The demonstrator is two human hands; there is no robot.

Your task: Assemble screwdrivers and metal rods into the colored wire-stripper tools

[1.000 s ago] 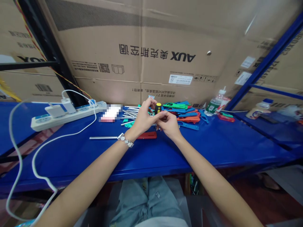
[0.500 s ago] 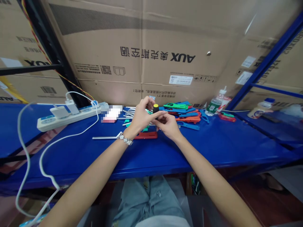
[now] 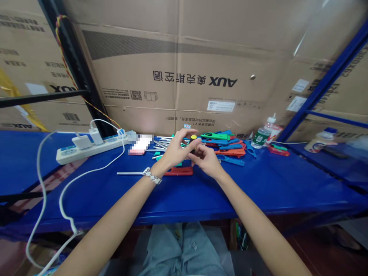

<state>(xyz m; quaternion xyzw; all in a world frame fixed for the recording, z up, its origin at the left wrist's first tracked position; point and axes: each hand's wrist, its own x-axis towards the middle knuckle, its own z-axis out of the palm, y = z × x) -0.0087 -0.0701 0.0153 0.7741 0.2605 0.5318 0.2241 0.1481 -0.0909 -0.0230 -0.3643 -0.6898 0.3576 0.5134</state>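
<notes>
A stubby screwdriver point(image 3: 193, 138) with a black handle and yellow top stands roughly upright between my hands. My left hand point(image 3: 178, 147), with a bracelet at the wrist, is closed around its handle, the thumb lying across it. Just below and to the right, my right hand point(image 3: 206, 158) is closed in a pinch; what its fingertips hold is hidden. On the table beneath my left wrist lies a red plastic handle point(image 3: 179, 171), with a metal rod point(image 3: 130, 173) sticking out to the left. Behind my left hand are several loose metal rods point(image 3: 162, 143) and green pieces.
Blue, green and orange plastic handles point(image 3: 227, 147) are heaped right of my hands on the blue table point(image 3: 258, 188). A power strip point(image 3: 94, 147) with white cables stands left. Bottles point(image 3: 262, 134) stand right, before a cardboard wall point(image 3: 201, 46).
The view has tilted up slightly, so everything sits lower and a little to the right. The screwdriver's top now shows less above my left thumb. Both hands stay closed together.
</notes>
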